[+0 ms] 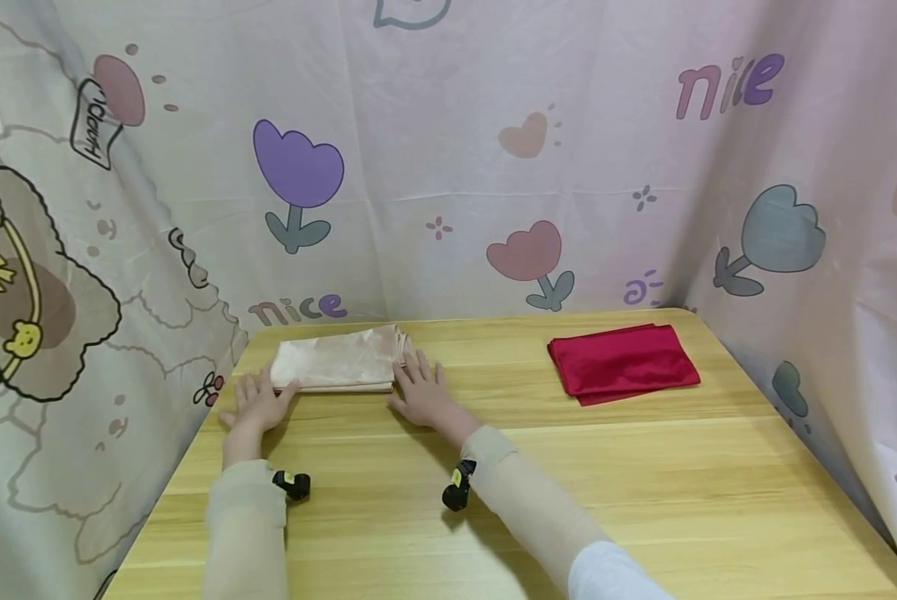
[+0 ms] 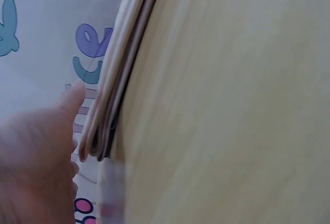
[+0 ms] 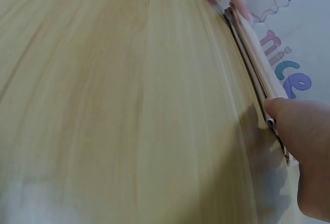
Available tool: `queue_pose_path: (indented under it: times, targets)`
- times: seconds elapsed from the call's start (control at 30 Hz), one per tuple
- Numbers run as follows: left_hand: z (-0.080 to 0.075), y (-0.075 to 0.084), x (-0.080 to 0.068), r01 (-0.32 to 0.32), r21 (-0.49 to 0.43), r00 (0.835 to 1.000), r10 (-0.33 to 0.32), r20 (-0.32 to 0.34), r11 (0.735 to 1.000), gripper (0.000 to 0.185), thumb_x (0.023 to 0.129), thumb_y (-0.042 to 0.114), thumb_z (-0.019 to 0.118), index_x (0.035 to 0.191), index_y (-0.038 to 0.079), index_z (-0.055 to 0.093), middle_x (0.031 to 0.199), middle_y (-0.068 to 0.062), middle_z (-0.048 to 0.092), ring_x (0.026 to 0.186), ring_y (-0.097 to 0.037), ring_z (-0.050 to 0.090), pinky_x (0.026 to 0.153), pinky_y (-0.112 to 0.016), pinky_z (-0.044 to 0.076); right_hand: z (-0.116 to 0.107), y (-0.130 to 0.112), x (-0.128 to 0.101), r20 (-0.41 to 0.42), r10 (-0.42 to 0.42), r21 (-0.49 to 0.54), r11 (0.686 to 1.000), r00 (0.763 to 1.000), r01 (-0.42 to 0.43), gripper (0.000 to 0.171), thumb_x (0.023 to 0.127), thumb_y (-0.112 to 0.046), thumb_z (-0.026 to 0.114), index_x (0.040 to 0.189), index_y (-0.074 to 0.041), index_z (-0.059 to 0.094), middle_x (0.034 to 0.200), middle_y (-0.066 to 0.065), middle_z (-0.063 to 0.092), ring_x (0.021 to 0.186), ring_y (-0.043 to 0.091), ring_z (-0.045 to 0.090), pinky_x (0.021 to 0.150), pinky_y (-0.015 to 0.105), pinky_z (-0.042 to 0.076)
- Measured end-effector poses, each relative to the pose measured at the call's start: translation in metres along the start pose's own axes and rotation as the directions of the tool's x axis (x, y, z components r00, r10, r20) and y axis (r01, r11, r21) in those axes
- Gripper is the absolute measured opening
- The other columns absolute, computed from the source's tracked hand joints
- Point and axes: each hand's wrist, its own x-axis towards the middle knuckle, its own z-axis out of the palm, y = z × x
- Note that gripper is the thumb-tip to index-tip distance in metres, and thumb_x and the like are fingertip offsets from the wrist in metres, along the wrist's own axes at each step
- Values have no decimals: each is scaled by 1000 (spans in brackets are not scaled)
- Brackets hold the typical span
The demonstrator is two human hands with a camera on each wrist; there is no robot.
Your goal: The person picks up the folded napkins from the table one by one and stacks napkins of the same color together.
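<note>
Our flat, open left hand [image 1: 257, 406] and right hand [image 1: 423, 392] touch the ends of the pink cloth [image 1: 339, 359], left of centre, lying lengthwise left to right.

The printed curtain [image 1: 448, 150] behind the table carries the word "nice" twice: once in pink and purple letters at the upper right, and once low down just above the table's far edge, in the same colours. On the curtain's left side a small tilted tag drawn in black outline bears a word that looks like "happy", though it is turned and hard to read for certain.
</note>
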Motion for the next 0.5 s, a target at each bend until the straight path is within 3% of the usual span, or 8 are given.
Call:
queue_pose_path:
  times: [0.2, 0.5]
  targets:
    - [-6, 3, -10, -17, 2, 999, 17, -45, 1000, 97, 102, 72, 21, 163, 6, -16, 161, -34, -32, 148, -58, -28, 103, -88, -16, -10, 5, -12, -54, -47, -19, 999, 997, 46, 71, 108, -49, 44, 166, -16, 21, 175, 12, 7, 163, 37, 2, 128, 62, 10]
    - [-17, 13, -26, -93, 43, 989, 97, -110, 995, 96, 104, 69, 28, 163, 5, -12, 164, -34, -21, 149, -60, -23, 104, -88, -15, -29, 11, -20, -77, -49, -47, 998, 996, 46, 71, 109, -48, 43, 167, -17, 17, 176, 8, 1, 163, 33, -2, 129, 61, 6]
